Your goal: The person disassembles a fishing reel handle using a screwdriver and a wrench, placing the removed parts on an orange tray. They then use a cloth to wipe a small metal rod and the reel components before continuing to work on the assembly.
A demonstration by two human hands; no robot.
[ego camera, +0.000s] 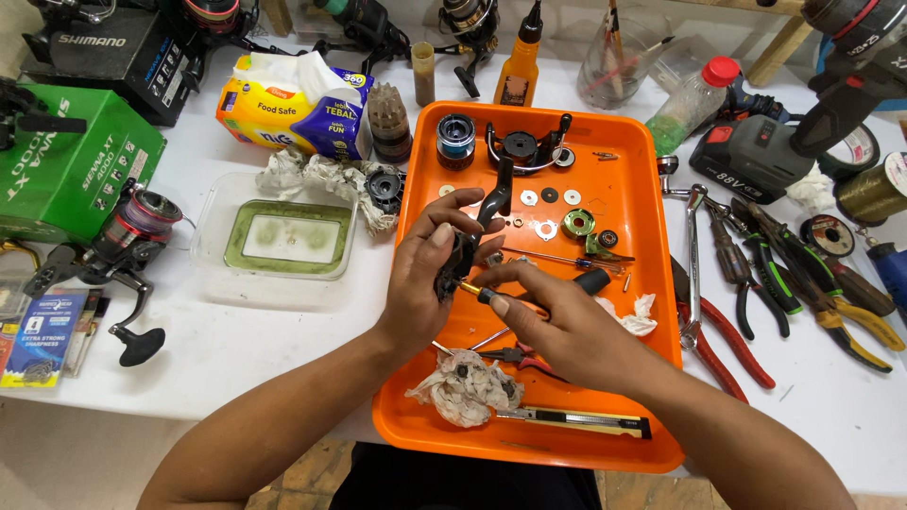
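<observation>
orange tray (631, 142) sits on the white surface (236, 349), strewn with small reel parts. over its middle the left hand (425, 274) wraps its fingers (452, 206) around a black reel body (460, 260). the right hand (557, 326) pinches a small screwdriver (479, 292), tip against that body. pliers (803, 274) lie right of the tray, a greasy rag (468, 387) near its front edge.

Pliers (803, 283), green box (71, 161), tissue pack (293, 104) lie on white table (236, 349).
</observation>
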